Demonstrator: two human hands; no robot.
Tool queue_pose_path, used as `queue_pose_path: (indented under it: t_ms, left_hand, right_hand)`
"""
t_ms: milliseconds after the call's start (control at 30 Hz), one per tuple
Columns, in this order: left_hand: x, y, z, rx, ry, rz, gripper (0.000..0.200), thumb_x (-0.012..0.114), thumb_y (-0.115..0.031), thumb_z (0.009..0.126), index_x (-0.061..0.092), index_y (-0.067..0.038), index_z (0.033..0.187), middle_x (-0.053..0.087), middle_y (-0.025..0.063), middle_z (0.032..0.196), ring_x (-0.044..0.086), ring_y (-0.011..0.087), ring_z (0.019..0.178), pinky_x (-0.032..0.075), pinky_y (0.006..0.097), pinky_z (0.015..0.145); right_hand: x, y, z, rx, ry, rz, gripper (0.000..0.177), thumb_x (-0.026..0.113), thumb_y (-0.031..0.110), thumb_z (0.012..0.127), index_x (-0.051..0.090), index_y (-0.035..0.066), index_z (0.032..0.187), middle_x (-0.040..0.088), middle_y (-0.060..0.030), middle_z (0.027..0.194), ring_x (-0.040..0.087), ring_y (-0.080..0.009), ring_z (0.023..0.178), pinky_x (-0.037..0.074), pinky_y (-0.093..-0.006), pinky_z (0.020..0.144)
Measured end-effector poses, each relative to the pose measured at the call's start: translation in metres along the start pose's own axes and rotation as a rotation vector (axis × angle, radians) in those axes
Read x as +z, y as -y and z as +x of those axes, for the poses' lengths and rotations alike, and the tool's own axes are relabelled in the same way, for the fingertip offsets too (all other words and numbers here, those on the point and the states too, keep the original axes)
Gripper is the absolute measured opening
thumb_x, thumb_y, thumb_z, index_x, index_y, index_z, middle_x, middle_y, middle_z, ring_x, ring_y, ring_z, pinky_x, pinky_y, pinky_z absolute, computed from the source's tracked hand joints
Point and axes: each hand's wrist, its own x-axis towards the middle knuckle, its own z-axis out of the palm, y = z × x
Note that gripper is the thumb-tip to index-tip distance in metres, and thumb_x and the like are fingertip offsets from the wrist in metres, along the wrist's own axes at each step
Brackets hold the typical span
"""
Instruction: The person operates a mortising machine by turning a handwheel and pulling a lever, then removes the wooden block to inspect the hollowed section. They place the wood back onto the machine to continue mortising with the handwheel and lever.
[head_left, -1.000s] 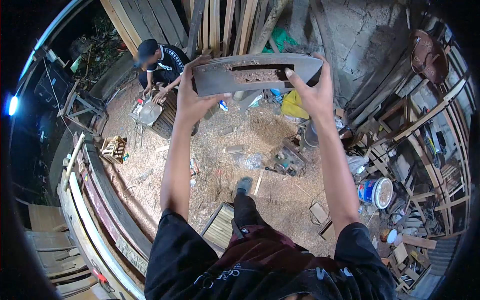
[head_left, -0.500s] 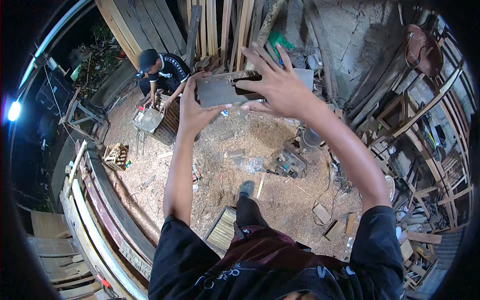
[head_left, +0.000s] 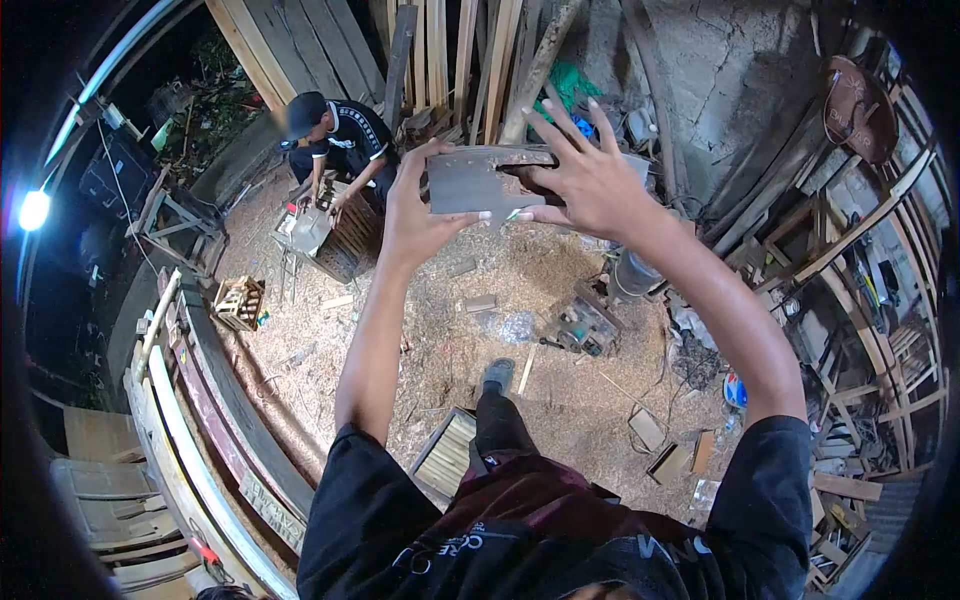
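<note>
Slotted block [head_left: 465,186] is held up above the littered floor [head_left: 440,312], its left end gripped between the left hand's [head_left: 411,205] thumb and fingers, apparently to steady it, while the right hand [head_left: 597,188] spreads wide across the slot [head_left: 512,182].

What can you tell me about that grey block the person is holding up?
The grey block is long, smooth-faced and dull, perhaps wood, though I can't be sure. A dark recess with rough, brownish edges opens in its face, partly hidden by the right hand. It sits roughly crosswise in view, raised above the littered floor. The left hand grips one end between thumb and fingers; the right hand's index finger reaches to the recess.
</note>
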Motion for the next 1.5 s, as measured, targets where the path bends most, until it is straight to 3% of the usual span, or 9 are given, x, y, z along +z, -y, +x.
queue_pose_path:
  t_ms: [200, 333, 367, 467, 700, 933, 1067, 1167, 1500]
  left_hand:
    - [-0.004, 0.003, -0.004, -0.009, -0.016, 0.074, 0.086, 0.095, -0.017, 0.052, 0.052, -0.004, 0.127, 0.061, 0.0093, 0.121, 0.058, 0.0216, 0.115, 0.044, 0.0364, 0.103]
    - [-0.004, -0.004, -0.001, -0.025, 0.007, 0.105, 0.086, 0.095, -0.017, 0.052, 0.052, -0.005, 0.126, 0.061, 0.0093, 0.121, 0.059, 0.0216, 0.113, 0.044, 0.0365, 0.103]
    - [-0.005, -0.005, -0.001, -0.030, 0.014, 0.120, 0.087, 0.095, -0.017, 0.052, 0.051, -0.005, 0.126, 0.062, 0.0093, 0.121, 0.059, 0.0217, 0.112, 0.044, 0.0365, 0.103]
    - [-0.005, 0.003, 0.000, -0.012, -0.028, 0.115, 0.087, 0.095, -0.016, 0.051, 0.051, -0.004, 0.126, 0.062, 0.0094, 0.120, 0.060, 0.0222, 0.110, 0.045, 0.0371, 0.102]
    - [-0.009, 0.015, 0.004, -0.099, -0.042, 0.050, 0.085, 0.094, -0.022, 0.054, 0.053, 0.000, 0.125, 0.059, 0.0144, 0.125, 0.055, 0.0270, 0.121, 0.041, 0.0380, 0.106]
    - [-0.012, 0.011, 0.013, 0.018, -0.082, 0.136, 0.087, 0.095, -0.026, 0.052, 0.054, 0.000, 0.124, 0.059, 0.0154, 0.125, 0.054, 0.0285, 0.123, 0.039, 0.0394, 0.109]
    - [-0.016, 0.008, 0.014, 0.013, -0.095, 0.113, 0.085, 0.095, -0.026, 0.052, 0.055, -0.002, 0.122, 0.059, 0.0147, 0.125, 0.052, 0.0297, 0.125, 0.040, 0.0401, 0.109]
    - [-0.019, 0.007, 0.011, -0.004, -0.098, 0.085, 0.083, 0.095, -0.023, 0.051, 0.055, -0.003, 0.121, 0.059, 0.0138, 0.125, 0.051, 0.0298, 0.127, 0.040, 0.0405, 0.109]
    - [-0.019, 0.002, 0.010, 0.043, -0.067, 0.155, 0.081, 0.094, -0.018, 0.050, 0.055, -0.005, 0.120, 0.058, 0.0146, 0.128, 0.052, 0.0318, 0.126, 0.042, 0.0408, 0.107]
  right_hand:
    - [-0.006, -0.022, -0.015, -0.054, 0.112, -0.041, 0.056, 0.051, 0.064, 0.088, 0.073, 0.014, 0.100, 0.026, -0.0147, 0.157, 0.013, -0.0291, 0.150, 0.004, -0.0610, 0.118]
    - [0.022, -0.017, 0.001, -0.191, -0.148, 0.092, 0.057, 0.047, 0.065, 0.090, 0.071, 0.018, 0.111, 0.026, -0.0131, 0.157, 0.017, -0.0287, 0.149, 0.005, -0.0599, 0.119]
    - [0.020, -0.016, 0.002, -0.174, -0.121, 0.103, 0.056, 0.047, 0.065, 0.090, 0.069, 0.021, 0.118, 0.028, -0.0124, 0.156, 0.020, -0.0287, 0.148, 0.006, -0.0593, 0.119]
    - [0.006, -0.025, -0.001, -0.097, 0.079, -0.020, 0.057, 0.049, 0.064, 0.088, 0.067, 0.020, 0.119, 0.031, -0.0140, 0.155, 0.023, -0.0289, 0.147, 0.007, -0.0591, 0.119]
    - [0.009, -0.052, -0.018, -0.141, -0.063, 0.005, 0.038, 0.063, 0.049, 0.087, 0.065, 0.014, 0.103, 0.045, -0.0145, 0.141, 0.035, -0.0287, 0.140, 0.021, -0.0575, 0.116]
    - [0.006, -0.042, -0.014, -0.041, -0.002, -0.131, 0.044, 0.067, 0.046, 0.084, 0.065, 0.018, 0.117, 0.037, -0.0129, 0.148, 0.030, -0.0267, 0.142, 0.019, -0.0566, 0.118]
    - [0.019, -0.046, -0.017, -0.018, -0.009, -0.225, 0.043, 0.067, 0.036, 0.084, 0.062, 0.019, 0.124, 0.036, -0.0136, 0.150, 0.030, -0.0277, 0.143, 0.023, -0.0574, 0.115]
    - [0.016, -0.043, -0.015, -0.048, 0.007, -0.118, 0.044, 0.066, 0.029, 0.084, 0.059, 0.022, 0.128, 0.030, -0.0145, 0.154, 0.030, -0.0289, 0.143, 0.022, -0.0573, 0.114]
    - [0.019, -0.027, -0.004, -0.083, -0.050, -0.145, 0.033, 0.064, 0.032, 0.087, 0.067, 0.022, 0.118, 0.038, -0.0152, 0.148, 0.032, -0.0285, 0.142, 0.023, -0.0561, 0.113]
